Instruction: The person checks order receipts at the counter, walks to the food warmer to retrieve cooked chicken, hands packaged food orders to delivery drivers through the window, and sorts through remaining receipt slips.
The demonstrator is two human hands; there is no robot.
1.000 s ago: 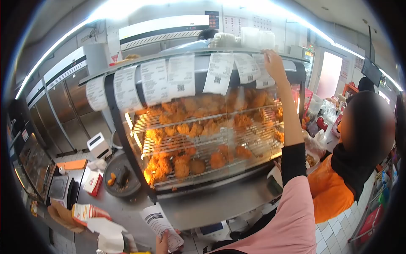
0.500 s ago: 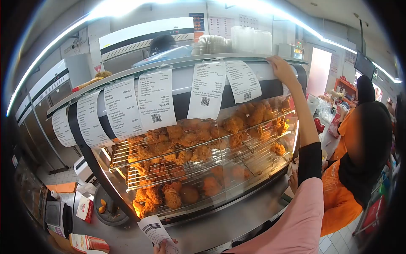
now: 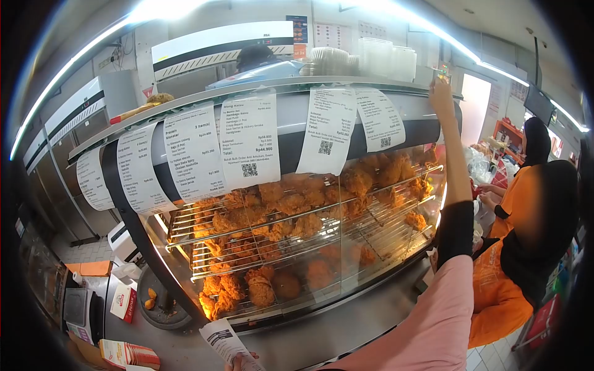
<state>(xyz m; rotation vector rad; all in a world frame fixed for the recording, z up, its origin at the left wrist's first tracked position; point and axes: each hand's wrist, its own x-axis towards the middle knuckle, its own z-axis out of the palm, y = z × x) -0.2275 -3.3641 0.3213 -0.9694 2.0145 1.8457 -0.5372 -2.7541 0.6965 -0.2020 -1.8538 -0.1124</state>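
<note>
At the bottom edge my left hand (image 3: 242,360) is closed on a printed receipt (image 3: 221,340), only its fingers showing. My right arm reaches up across the front of a glass food warmer (image 3: 297,315). The right hand (image 3: 440,91) is at the right end of the warmer's top edge, fingers drawn together; whether a small thing is between them cannot be made out. Several order receipts (image 3: 249,139) hang along the top edge, the rightmost receipt (image 3: 380,120) left of my right hand. Behind the glass, fried chicken pieces (image 3: 272,204) lie on wire racks.
Clear plastic containers (image 3: 375,59) stand on the warmer's top. A dark stone mortar (image 3: 162,303), a red-and-white box (image 3: 124,303) and stacked cartons (image 3: 130,354) sit at lower left. A co-worker in orange (image 3: 504,278) stands close on my right, with another person behind.
My right hand has moved right along the top edge, away from the rightmost receipt, and its fingers are drawn together. The view has shifted slightly. My left hand still holds the receipt.
</note>
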